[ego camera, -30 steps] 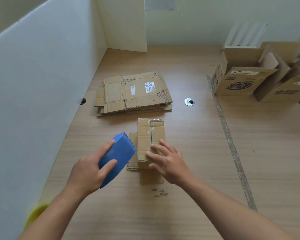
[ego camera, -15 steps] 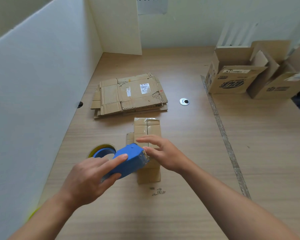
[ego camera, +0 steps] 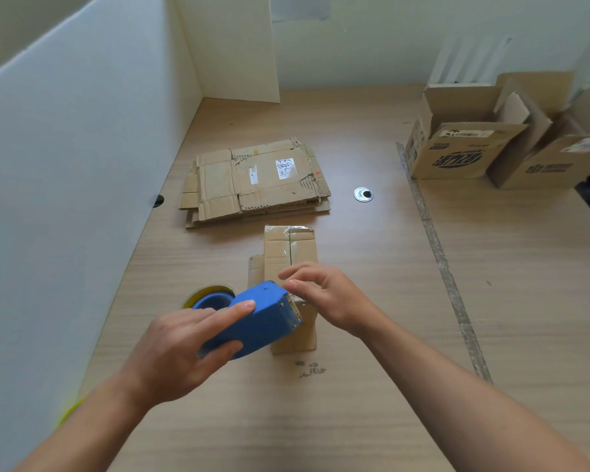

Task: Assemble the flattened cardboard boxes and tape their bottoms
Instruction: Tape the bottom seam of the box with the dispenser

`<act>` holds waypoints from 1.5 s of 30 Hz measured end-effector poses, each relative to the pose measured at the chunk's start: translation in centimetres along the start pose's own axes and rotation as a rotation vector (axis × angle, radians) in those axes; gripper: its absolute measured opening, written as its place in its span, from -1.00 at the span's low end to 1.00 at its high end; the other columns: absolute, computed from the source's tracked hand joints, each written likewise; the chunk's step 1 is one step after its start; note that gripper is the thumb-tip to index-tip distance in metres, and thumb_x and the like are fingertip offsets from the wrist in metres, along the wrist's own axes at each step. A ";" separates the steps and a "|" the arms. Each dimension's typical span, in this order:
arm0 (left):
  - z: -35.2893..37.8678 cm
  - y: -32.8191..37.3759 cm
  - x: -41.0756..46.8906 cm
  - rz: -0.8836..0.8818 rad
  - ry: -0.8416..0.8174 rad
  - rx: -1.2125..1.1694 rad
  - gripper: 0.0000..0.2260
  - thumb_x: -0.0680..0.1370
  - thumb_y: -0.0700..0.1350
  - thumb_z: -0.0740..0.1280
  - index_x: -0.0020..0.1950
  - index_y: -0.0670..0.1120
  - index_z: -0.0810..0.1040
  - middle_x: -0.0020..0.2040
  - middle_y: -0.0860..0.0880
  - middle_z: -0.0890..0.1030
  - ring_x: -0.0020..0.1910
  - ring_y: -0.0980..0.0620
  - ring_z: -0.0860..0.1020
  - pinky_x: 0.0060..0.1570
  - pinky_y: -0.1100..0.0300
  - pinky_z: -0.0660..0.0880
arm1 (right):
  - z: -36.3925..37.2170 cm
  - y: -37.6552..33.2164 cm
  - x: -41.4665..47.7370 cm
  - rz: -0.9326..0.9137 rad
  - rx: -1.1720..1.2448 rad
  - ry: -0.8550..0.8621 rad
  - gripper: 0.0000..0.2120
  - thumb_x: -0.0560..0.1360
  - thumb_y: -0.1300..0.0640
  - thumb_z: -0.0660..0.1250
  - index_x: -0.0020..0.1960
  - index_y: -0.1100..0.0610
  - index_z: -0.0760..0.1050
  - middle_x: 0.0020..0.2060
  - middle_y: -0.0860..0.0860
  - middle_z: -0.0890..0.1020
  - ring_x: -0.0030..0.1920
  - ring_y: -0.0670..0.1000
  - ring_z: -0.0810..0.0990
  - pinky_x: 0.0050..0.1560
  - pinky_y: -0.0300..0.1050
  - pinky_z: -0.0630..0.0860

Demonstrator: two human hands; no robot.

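Small brown cardboard box (ego camera: 289, 248) lay flat; left hand (ego camera: 181, 345) had swung its gripped blue plastic tape dispenser (ego camera: 263, 318) across, right hand (ego camera: 334, 298) pinching glossy clear tape (ego camera: 293, 299).

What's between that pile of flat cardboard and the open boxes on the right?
Head view: a round metal cable grommet set in the wooden table, and a worn tape strip along it. Nothing else lies there.

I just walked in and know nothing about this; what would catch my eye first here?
The blue tape dispenser stands out, gripped by the left hand at centre, with the right hand at its toothed end, over a small cardboard box. Behind them lies a stack of flattened boxes, and two open boxes stand at the far right.
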State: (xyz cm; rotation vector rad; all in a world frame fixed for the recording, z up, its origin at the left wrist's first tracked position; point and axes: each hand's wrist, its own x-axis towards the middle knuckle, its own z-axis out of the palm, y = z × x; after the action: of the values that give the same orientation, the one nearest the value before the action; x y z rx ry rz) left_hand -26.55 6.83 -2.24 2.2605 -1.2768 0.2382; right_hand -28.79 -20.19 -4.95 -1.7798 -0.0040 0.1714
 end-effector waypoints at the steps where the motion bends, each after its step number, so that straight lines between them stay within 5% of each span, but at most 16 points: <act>1: 0.0 0.1 0.1 -0.017 -0.026 -0.019 -0.61 0.61 0.12 0.25 0.42 0.05 0.43 -0.10 0.08 0.68 -0.22 0.16 0.52 -0.25 0.38 0.40 | 0.0 0.2 0.1 -0.008 -0.030 0.036 -0.86 0.59 0.10 0.36 -0.08 0.03 0.68 0.10 -0.14 0.62 0.17 -0.13 0.58 0.29 0.08 0.50; 6: -0.7 -0.1 1.0 -0.252 -0.208 -0.165 -0.47 0.49 0.17 0.29 0.46 0.36 0.30 -0.08 0.45 0.56 -0.22 0.33 0.51 -0.25 0.52 0.38 | -0.1 1.2 -0.3 -0.021 -0.147 0.094 -0.86 0.58 0.12 0.37 -0.08 0.07 0.70 0.08 -0.15 0.56 0.15 -0.10 0.57 0.23 0.01 0.53; 11: -2.5 -1.6 1.4 -0.425 -0.396 -0.303 -0.50 0.39 0.33 0.27 0.32 0.58 0.27 0.15 0.28 0.62 0.05 0.16 0.61 0.04 0.14 0.55 | -3.0 2.9 -2.3 0.107 -0.127 0.322 -0.77 0.58 0.15 0.36 -0.24 0.06 0.66 -0.01 -0.13 0.56 0.06 -0.23 0.54 0.11 -0.19 0.42; 16: -3.9 -3.2 4.0 -0.527 -0.629 -0.387 -0.48 0.33 0.40 0.34 0.26 0.60 0.30 0.25 0.50 0.45 0.20 0.34 0.48 0.13 0.28 0.45 | -3.9 4.3 -3.4 0.227 -0.100 0.328 -0.72 0.58 0.10 0.36 -0.30 0.00 0.64 -0.03 -0.09 0.54 0.00 -0.23 0.54 -0.01 -0.36 0.39; 20: -5.1 -4.3 5.3 -0.559 -0.700 -0.367 -0.52 0.37 0.25 0.38 0.23 0.58 0.34 0.22 0.48 0.48 0.18 0.35 0.50 0.09 0.35 0.44 | -4.2 5.4 -3.9 0.355 -0.056 0.481 -0.71 0.59 0.10 0.32 -0.30 0.06 0.61 -0.08 0.02 0.50 -0.05 0.00 0.52 -0.13 -0.19 0.37; 23: -5.3 -5.2 6.1 -0.658 -0.713 -0.359 -0.57 0.35 0.20 0.42 0.19 0.48 0.51 0.15 0.41 0.57 0.12 0.31 0.56 0.13 0.26 0.47 | -3.8 5.5 -3.4 0.403 -0.073 0.434 -0.73 0.56 0.11 0.32 -0.28 0.13 0.60 -0.15 0.08 0.50 -0.13 0.05 0.50 -0.15 -0.10 0.36; 28: -4.6 -6.2 7.4 -0.789 -0.789 -0.349 -0.67 0.53 -0.07 0.46 0.21 0.28 0.57 0.09 0.23 0.67 0.02 0.20 0.64 0.18 0.13 0.51 | -2.6 6.0 -2.8 0.434 -0.055 0.420 -0.67 0.57 -0.01 0.34 -0.31 0.12 0.57 -0.39 -0.05 0.45 -0.34 -0.08 0.39 -0.34 -0.19 0.29; 34: -4.1 -6.9 7.9 -0.820 -0.830 -0.320 -0.68 0.46 0.11 0.46 0.20 0.32 0.59 0.07 0.21 0.68 0.04 0.14 0.64 0.21 0.03 0.49 | -1.8 7.3 -1.7 0.506 -0.063 0.450 -0.70 0.58 0.01 0.34 -0.29 0.10 0.55 -0.48 -0.16 0.47 -0.44 -0.26 0.44 -0.41 -0.32 0.27; 41: -2.0 -7.3 8.0 -0.826 -0.852 -0.227 -0.60 0.35 0.17 0.39 0.19 0.33 0.55 0.21 0.20 0.57 0.14 0.14 0.53 0.26 0.03 0.44 | -0.7 8.1 -1.2 0.564 -0.088 0.367 -0.73 0.61 -0.01 0.30 -0.21 0.07 0.58 -0.32 -0.10 0.55 -0.21 -0.08 0.51 -0.25 -0.20 0.37; 45: -0.6 -7.9 7.7 -0.808 -0.847 -0.182 -0.69 0.53 0.01 0.42 0.20 0.32 0.50 0.25 0.16 0.53 0.15 0.12 0.50 0.20 0.06 0.44 | 0.8 8.1 -0.7 0.575 -0.056 0.303 -0.74 0.64 -0.02 0.25 -0.11 0.08 0.60 -0.12 -0.02 0.64 0.01 0.01 0.57 -0.02 -0.13 0.44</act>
State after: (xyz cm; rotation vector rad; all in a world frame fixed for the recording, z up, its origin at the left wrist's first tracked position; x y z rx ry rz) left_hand -15.80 4.68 -1.53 2.5659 -0.5397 -1.1639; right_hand -30.29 -21.22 -12.95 -1.8079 0.7302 0.3121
